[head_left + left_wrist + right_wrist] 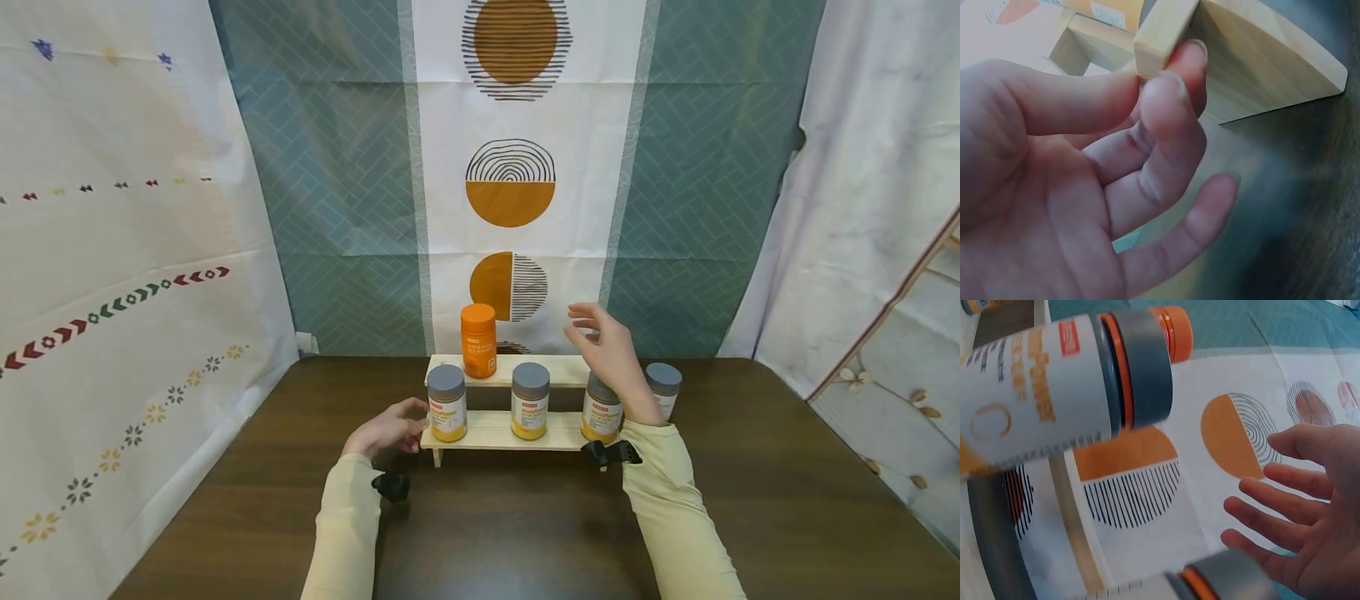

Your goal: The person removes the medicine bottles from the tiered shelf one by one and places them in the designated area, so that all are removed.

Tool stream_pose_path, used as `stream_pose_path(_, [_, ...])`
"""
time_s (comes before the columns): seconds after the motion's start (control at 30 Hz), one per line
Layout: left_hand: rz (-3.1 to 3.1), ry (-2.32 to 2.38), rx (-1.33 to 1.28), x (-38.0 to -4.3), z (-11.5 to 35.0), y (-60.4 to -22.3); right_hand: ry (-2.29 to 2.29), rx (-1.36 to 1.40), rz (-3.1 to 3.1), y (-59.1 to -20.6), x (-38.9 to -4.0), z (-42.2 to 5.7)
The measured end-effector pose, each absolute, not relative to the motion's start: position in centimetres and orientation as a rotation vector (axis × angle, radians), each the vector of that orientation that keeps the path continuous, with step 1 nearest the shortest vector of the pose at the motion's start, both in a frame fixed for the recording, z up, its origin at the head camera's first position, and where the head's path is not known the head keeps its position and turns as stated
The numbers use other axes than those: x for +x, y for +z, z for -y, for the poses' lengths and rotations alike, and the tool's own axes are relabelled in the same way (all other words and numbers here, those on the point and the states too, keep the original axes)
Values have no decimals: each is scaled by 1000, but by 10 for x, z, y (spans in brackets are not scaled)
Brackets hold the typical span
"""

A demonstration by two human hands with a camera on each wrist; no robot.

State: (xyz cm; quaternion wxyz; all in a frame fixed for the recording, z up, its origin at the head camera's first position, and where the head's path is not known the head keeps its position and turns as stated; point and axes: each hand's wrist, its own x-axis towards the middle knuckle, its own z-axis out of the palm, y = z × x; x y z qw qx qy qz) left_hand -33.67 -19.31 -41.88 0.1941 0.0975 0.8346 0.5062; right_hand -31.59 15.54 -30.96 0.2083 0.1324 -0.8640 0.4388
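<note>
A two-tier wooden rack [491, 425] stands on the table. My left hand [387, 429] pinches the left end of its lower board [1163, 37] between thumb and fingertips, with the little finger held apart. On that lower tier stand a grey-lidded jar [447, 404] at the left, another jar [530, 402] in the middle and a third jar [601, 412] at the right, partly behind my right forearm. An orange bottle [479, 342] stands on the upper tier, left of centre. My right hand [609, 346] is raised over the upper tier's right end, fingers loosely bent, holding nothing.
One more grey-lidded jar [664, 383] stands to the right of the rack, partly covered by my right arm. A patterned cloth [510, 167] hangs behind the dark wooden table [502, 525], and white cloths [135, 208] hang at both sides.
</note>
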Motion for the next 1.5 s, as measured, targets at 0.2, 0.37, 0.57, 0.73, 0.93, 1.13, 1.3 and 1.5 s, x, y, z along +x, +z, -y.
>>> stream_pose_path(0.2, [-2319, 1451, 302, -337, 196, -419, 1242, 422, 2425, -303, -319, -134])
stream_pose_path(0.37, [-2305, 1485, 310, -336, 197, -420, 1219, 427, 2512, -307, -324, -118])
stream_pose_path(0.57, [-2298, 1523, 301, -334, 198, -421, 1193, 420, 2593, -312, -330, -105])
stream_pose_path(0.73, [-2308, 1538, 286, -336, 199, -423, 1231, 430, 2630, -310, -334, -96])
stream_pose_path(0.93, [-2344, 1534, 278, -337, 199, -424, 1327, 493, 2673, -307, -336, -82])
stream_pose_path(1.13, [-2341, 1529, 273, -336, 199, -425, 1390, 565, 2652, -310, -341, -66])
stream_pose_path(1.3, [-2330, 1538, 301, -336, 199, -424, 1388, 536, 2626, -313, -343, -55])
stream_pose_path(1.5, [-2347, 1527, 295, -337, 199, -425, 1392, 452, 2608, -314, -342, -44])
